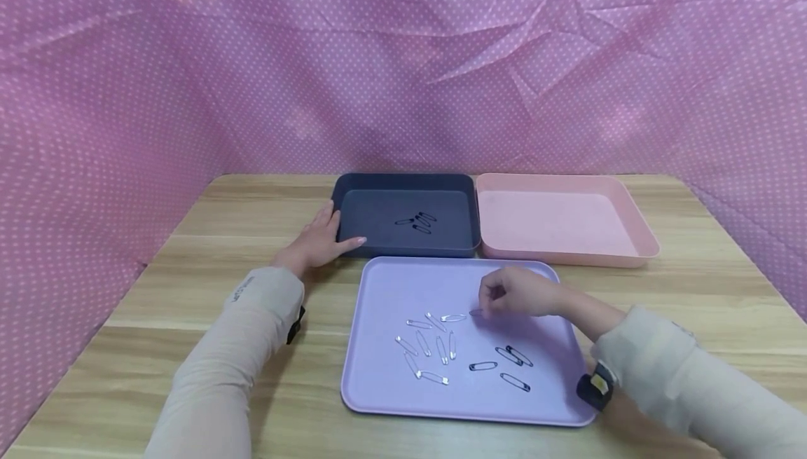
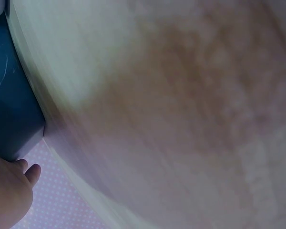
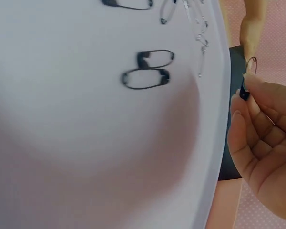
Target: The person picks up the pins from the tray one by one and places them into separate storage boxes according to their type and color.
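Observation:
My right hand (image 1: 518,292) is above the lavender tray (image 1: 403,273). Between thumb and fingertips it pinches a black safety pin (image 3: 244,90), whose end juts out past the fingers. Several black safety pins (image 1: 483,366) lie on the tray's right half, while several silver safety pins (image 1: 441,350) are scattered left of them. My left hand (image 1: 318,240) rests at the front left corner of the dark blue tray (image 1: 343,196), fingers along its side and thumb stretched over the front rim. Inside that tray sit several black safety pins (image 1: 422,228).
A pink tray (image 1: 555,221) stands to the right of the dark blue one, their sides nearly meeting. Both are behind the lavender tray on a wooden table (image 1: 189,291). Pink dotted cloth (image 1: 403,59) hangs around the back and sides.

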The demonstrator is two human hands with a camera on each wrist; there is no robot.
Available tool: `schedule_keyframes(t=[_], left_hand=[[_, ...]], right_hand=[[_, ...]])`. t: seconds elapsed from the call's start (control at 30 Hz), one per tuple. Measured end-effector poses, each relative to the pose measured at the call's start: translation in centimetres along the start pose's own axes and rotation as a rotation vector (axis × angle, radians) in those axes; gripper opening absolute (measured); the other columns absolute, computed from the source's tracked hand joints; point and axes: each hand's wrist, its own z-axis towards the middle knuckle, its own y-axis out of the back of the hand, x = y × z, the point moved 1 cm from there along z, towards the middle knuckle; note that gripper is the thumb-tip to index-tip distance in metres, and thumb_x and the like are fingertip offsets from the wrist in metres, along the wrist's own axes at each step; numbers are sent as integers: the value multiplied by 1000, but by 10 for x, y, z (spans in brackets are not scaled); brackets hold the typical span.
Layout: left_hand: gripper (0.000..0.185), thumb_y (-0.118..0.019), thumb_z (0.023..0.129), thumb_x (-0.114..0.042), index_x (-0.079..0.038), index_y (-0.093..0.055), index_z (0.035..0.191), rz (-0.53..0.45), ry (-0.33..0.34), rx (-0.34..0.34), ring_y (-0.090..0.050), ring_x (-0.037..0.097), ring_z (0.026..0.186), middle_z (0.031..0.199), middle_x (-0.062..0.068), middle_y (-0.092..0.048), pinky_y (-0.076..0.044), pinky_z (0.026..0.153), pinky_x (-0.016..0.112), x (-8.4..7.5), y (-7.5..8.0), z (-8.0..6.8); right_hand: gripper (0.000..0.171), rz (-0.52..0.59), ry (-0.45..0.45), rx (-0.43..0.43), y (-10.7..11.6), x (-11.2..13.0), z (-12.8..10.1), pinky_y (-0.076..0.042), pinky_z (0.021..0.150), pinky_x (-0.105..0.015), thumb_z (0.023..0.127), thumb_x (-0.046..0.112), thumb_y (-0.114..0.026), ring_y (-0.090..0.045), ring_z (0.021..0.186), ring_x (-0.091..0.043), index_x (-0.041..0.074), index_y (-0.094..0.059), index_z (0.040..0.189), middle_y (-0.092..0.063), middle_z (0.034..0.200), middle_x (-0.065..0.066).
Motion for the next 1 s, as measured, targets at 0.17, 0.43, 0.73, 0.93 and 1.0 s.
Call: schedule_keyframes(t=[0.17,0.43,0.73,0.93,1.0], left_hand=[[101,-31,74,-72,3,-5,136,-5,4,0,8,28,128,142,15,12,-6,100,47,0,0,-1],[101,-31,74,-72,2,-4,137,-4,14,-5,9,27,128,142,14,12,-6,100,47,1,-1,2],[101,-33,73,-72,0,-2,137,-1,28,12,8,27,128,142,14,10,-5,101,45,-1,3,1],[102,-32,72,-73,0,-3,137,10,23,13,6,27,129,142,14,9,-6,101,45,-1,3,1],[103,-32,72,-73,0,-3,137,11,24,9,6,27,129,142,14,9,-6,101,44,0,3,0]], right_hand=[[12,89,-14,-63,6,5,10,-44,61,-26,77,1,-58,-51,72,-13,11,-58,70,-59,97,-13],[4,149,-58,-149,12,12,33,-46,64,-28,78,5,-61,-52,68,-15,3,-61,81,-59,75,-2],[8,188,-99,-292,19,16,56,-46,66,-29,80,6,-59,-53,72,-17,1,-62,86,-60,79,-5],[6,213,-151,-378,21,15,74,-47,67,-30,81,9,-60,-56,74,-18,5,-62,85,-59,79,-6],[6,229,-164,-407,21,14,80,-48,66,-30,80,8,-60,-56,73,-18,4,-61,85,-59,78,-7]])
